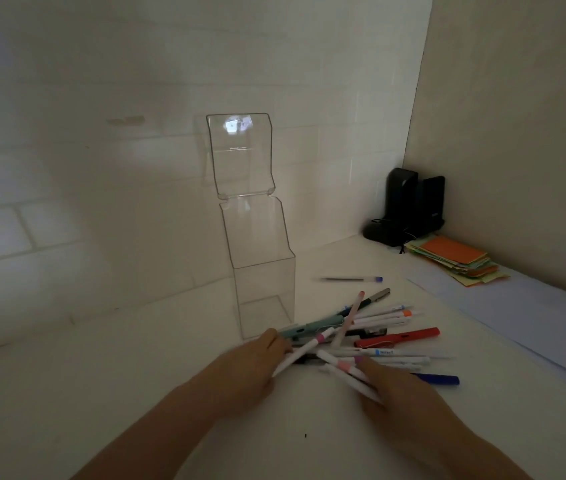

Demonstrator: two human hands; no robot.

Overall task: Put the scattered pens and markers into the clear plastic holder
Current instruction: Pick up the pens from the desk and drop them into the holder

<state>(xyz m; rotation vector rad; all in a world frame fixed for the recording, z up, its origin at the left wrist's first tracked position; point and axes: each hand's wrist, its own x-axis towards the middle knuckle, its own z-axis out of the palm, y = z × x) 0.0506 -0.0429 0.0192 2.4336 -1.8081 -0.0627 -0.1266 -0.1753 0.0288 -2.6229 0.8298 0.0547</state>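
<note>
A tall clear plastic holder [263, 271] stands on the white desk with its hinged lid [240, 154] flipped up; nothing shows inside it. Just right of its base lies a loose pile of pens and markers [378, 336], among them a red pen [399, 337] and a blue marker [437, 379]. One thin pen with a blue cap [352, 279] lies apart behind the pile. My left hand [253, 368] grips a white pen with a pink band [304, 349] at the pile's left edge. My right hand [395, 393] closes on white pens [345, 372] at the pile's near side.
A stack of orange, yellow and green paper notes [458, 261] lies at the right on a pale sheet [517, 317]. Two black speakers [409, 209] stand in the corner behind it. A tiled wall runs behind the holder and a beige wall closes the right side.
</note>
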